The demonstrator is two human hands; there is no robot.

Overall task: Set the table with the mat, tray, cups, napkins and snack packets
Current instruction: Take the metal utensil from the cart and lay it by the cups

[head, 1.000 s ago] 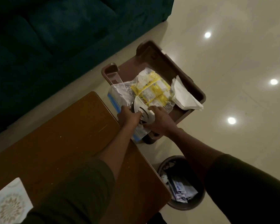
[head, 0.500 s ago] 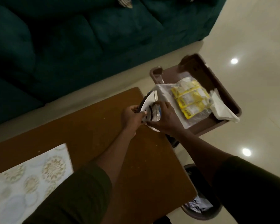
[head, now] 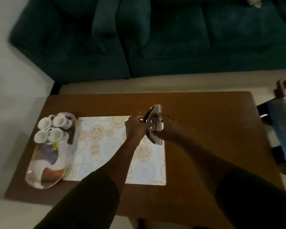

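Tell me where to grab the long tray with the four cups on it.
Take the tray by its rim at both narrow ends, one hand each, from the left, clear of the mat. The cups crowd the far end, so a one-end hold would likely tip it.

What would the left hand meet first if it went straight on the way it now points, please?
The left hand grips the white holder directly ahead of it, shared with the right hand; beyond lies only bare tabletop, though height is unclear.
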